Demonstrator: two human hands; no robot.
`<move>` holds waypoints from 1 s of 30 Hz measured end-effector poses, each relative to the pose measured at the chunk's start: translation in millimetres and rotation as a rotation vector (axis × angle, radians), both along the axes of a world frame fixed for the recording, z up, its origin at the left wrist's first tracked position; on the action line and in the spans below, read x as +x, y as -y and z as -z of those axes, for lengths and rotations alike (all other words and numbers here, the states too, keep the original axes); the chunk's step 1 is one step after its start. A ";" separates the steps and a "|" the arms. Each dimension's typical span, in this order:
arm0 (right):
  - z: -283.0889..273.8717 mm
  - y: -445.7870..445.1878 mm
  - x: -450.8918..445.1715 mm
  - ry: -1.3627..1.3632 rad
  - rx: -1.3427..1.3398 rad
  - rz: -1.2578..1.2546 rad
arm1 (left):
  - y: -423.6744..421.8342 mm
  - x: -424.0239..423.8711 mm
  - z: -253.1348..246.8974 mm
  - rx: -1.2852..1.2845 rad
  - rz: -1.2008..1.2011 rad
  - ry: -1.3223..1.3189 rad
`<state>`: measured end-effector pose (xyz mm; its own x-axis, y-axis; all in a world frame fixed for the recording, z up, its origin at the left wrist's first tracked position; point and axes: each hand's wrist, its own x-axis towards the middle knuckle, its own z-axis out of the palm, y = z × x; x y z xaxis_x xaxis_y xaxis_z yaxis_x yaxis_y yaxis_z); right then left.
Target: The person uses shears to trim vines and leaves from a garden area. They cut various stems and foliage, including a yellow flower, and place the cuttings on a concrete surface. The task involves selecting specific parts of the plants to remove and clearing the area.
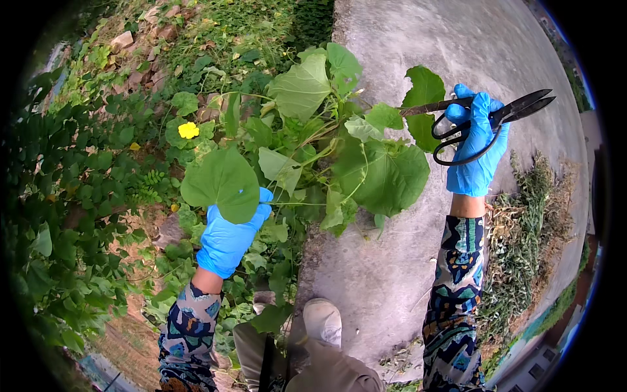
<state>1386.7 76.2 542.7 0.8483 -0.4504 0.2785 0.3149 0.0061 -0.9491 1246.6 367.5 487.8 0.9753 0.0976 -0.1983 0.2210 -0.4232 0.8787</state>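
My left hand, in a blue glove, is at the left of a leafy vine clump. A broad round leaf covers most of its fingers. A thin green vine stem runs from between the visible fingertips to the right. My right hand, also blue-gloved, is shut around black-handled scissors, their blades pointing right, slightly apart. From the same hand a dark brown strip extends left across a green leaf; whether it is a stalk or a tool, I cannot tell.
A concrete slab lies under my shoe, its edge running down the middle. Dense green foliage fills the left, with a yellow flower and stones. A heap of wilted cut plants lies at the right.
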 end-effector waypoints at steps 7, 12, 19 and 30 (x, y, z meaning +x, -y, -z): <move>-5.9 -1.4 1.6 -0.015 -0.031 -0.028 | -91.9 34.4 47.2 -0.970 -0.582 -0.145; 7.3 10.5 5.9 -0.043 0.039 -0.005 | -85.4 63.4 63.2 -1.373 -0.373 -0.036; 6.0 12.0 11.5 -0.021 -0.023 -0.034 | -36.3 71.6 -10.1 -0.851 -0.186 -0.080; -13.1 6.0 -72.8 0.183 -0.177 0.057 | -59.7 78.2 23.2 -1.181 -0.393 -0.230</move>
<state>1313.9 70.2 555.8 0.7513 -0.4265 0.5036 0.4762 -0.1780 -0.8611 1324.8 427.2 464.5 0.8521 0.0202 -0.5229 0.3511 0.7188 0.6000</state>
